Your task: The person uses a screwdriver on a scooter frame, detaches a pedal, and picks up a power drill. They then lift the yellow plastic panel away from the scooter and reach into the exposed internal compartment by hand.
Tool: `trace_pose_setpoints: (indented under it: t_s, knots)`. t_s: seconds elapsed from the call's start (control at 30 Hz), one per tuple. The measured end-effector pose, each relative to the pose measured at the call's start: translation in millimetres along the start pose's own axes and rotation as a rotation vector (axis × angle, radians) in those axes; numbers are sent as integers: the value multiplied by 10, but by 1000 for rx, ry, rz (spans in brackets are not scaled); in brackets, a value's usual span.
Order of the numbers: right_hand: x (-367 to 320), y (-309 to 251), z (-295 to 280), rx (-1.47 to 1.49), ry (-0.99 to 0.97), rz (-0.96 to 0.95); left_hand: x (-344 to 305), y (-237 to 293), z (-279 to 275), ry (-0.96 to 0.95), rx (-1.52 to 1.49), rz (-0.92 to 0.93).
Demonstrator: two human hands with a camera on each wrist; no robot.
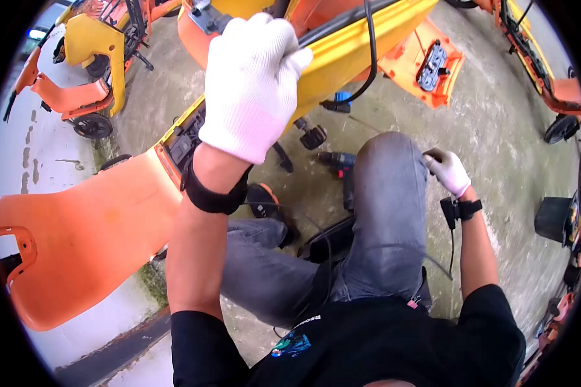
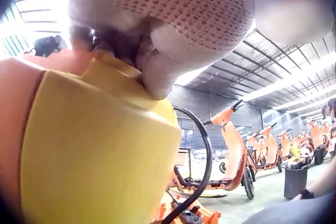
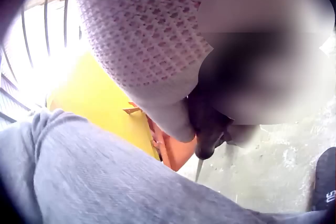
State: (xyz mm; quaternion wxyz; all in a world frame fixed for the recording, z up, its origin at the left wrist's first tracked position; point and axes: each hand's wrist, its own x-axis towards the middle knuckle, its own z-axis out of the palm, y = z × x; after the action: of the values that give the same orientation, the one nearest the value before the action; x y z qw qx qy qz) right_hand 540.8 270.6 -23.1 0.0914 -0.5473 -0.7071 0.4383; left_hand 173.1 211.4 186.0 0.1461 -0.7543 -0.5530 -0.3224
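My left hand (image 1: 248, 90), in a white glove, grips the upper edge of a yellow scooter body (image 1: 342, 58). In the left wrist view its thumb presses against the yellow panel (image 2: 100, 150) and the other fingers curl over the top, partly hidden. A black cable (image 1: 372, 55) loops down beside this body. My right hand (image 1: 448, 171), gloved too, is low beside the raised knee (image 1: 390, 174). Its dark-coated fingertips (image 3: 209, 148) are curled together, and a thin grey rod (image 3: 199, 170) sticks out below them; the rest of it is hidden.
A cordless drill (image 1: 343, 169) stands on the floor by the knee. An orange panel with a lamp unit (image 1: 432, 64) lies beyond the yellow body. The scooter's orange front part (image 1: 97, 226) spreads to the left. Other scooters (image 1: 84, 71) and a dark bin (image 1: 554, 219) stand around.
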Motion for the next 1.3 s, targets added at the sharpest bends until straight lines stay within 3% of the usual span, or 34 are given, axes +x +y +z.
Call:
trace_pose_setpoints:
  t_s: [0.07, 0.23, 0.37, 0.43, 0.57, 0.7, 0.77, 0.87, 1.03, 1.1, 1.17, 1.23, 1.3]
  knots:
    - [-97, -31, -109, 21, 18, -45, -22, -28, 36, 18, -9, -26]
    - [-433, -287, -461, 115, 65, 53, 30, -39, -5, -47, -59, -100]
    - [-637, -391, -693, 245, 42, 105, -20, -28, 35, 54, -25, -103]
    - [-712, -366, -799, 277, 55, 108, 6, 16, -13, 17, -8, -81]
    - [-829, -49, -872, 665, 102, -27, -13, 66, 1, 22, 26, -84]
    - [-783, -139, -678, 970, 102, -173, -158, 281, 123, 240, 164, -82]
    - [-705, -503, -604, 915, 162, -163, -246, 544, 165, 189, 42, 37]
    - [-498, -795, -568, 854, 111, -193, -338, 678, 356, -126, -21, -181]
    - [-314, -1203, -404, 792, 76, -319, -439, 546, 616, -256, -23, -365]
    - [-254, -1226, -326, 815, 56, -357, -486, 493, 709, -294, -66, -316]
    - [-253, -1256, -264, 837, 41, -385, -564, 457, 759, -205, -94, -280]
    - [-292, -1315, -253, 855, 83, -377, -554, 502, 645, -367, -151, -324]
    - [-324, -1294, -302, 822, 95, -395, -488, 604, 278, -388, -68, -238]
